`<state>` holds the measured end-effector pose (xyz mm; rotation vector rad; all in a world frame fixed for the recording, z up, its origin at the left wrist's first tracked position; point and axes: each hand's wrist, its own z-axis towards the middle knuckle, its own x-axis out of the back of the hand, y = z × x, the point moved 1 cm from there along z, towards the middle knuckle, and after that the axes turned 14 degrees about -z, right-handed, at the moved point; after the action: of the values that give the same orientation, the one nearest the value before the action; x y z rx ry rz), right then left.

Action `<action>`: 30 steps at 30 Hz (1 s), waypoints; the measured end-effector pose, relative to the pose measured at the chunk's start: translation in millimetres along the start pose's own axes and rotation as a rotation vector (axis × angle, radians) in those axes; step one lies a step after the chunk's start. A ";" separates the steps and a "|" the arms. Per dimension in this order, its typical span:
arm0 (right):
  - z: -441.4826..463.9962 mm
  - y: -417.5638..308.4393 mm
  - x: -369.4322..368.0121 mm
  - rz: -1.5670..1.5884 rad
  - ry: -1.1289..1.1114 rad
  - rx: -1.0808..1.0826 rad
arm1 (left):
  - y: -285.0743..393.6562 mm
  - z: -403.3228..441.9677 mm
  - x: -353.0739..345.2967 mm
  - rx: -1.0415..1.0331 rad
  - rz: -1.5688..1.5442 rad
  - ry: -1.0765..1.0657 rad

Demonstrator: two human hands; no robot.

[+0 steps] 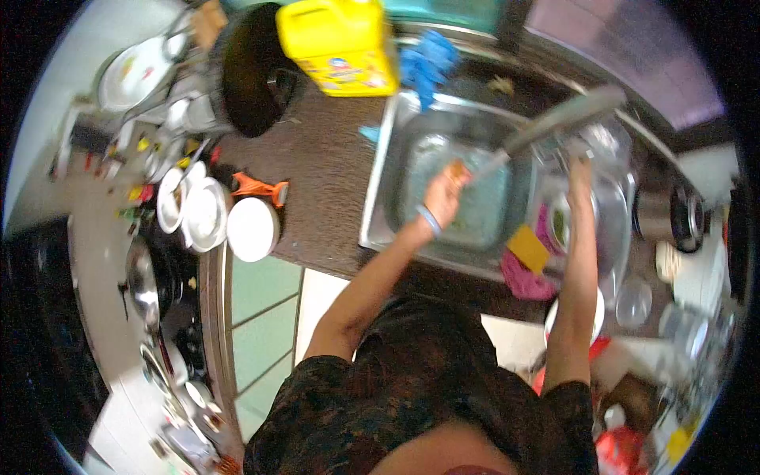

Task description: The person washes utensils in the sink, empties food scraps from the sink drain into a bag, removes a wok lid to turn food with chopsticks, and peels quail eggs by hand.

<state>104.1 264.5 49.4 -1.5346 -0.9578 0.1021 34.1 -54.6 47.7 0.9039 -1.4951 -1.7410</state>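
Over the left basin of the steel sink (376, 190), my left hand (442, 203) is closed on a small orange-brown thing (457, 169), too blurred to name. It is under the mouth of the thick grey tap spout (546, 127). Water (475, 194) lies in the basin below. Further right, my right hand (582, 162) reaches past the right basin, its blurred fingers closed at a small metal piece that looks like the tap handle (583, 149). Beneath that forearm is a round bowl (590, 214) with something green inside. A yellow sponge (528, 249) and a pink cloth (526, 277) lie on the sink's front edge.
Behind the sink stand a yellow jug (340, 51) and a crumpled blue cloth (428, 63). A large black pot (253, 71), an orange peeler (260, 188) and white bowls (207, 214) are on the counter (324, 166) at left. A clear container (633, 302) sits right of the sink.
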 end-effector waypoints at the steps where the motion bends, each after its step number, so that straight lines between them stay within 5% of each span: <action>1: 23.1 27.4 -2.4 0.005 -0.021 0.008 | -0.3 -7.0 1.7 0.030 -0.006 0.018; 2: 11.1 7.2 -4.0 -0.198 0.084 0.040 | 2.0 -12.0 -0.5 -0.037 -0.020 0.036; 3: 59.2 60.5 -5.0 -0.118 0.099 0.085 | 5.4 -16.0 -1.3 -0.103 -0.037 0.044; 6: 31.4 20.4 4.8 -0.166 -0.049 0.188 | 4.0 -30.5 6.2 0.002 0.224 -0.155; 8: 20.8 13.1 4.0 -0.266 -0.061 0.222 | 24.7 -40.0 5.0 -0.055 0.231 -0.083; 10: 2.2 15.1 -5.8 -0.444 0.204 0.356 | 81.6 -29.3 8.0 -0.192 0.156 0.014; 14: -20.6 51.3 -47.7 -0.515 0.457 0.626 | 89.6 -24.8 27.2 -0.176 0.293 -0.046; 17: -53.6 12.4 -84.2 -0.481 0.292 0.532 | 131.1 -8.2 68.3 -0.007 0.120 -0.005; 21: -73.6 -1.9 -74.3 -0.392 0.202 0.479 | 286.7 43.1 149.2 -0.603 0.146 0.243; 25: -98.8 14.6 -77.5 -0.334 0.164 0.460 | 376.0 105.5 266.3 -0.857 0.409 0.357; 30: -124.8 53.0 -101.4 -0.104 0.073 0.351 | 341.5 194.7 374.7 -0.786 0.405 0.493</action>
<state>136.1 110.3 -12.9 -1.1565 -0.9067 0.1321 -316.7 -307.5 376.3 0.5024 -0.5349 -1.4611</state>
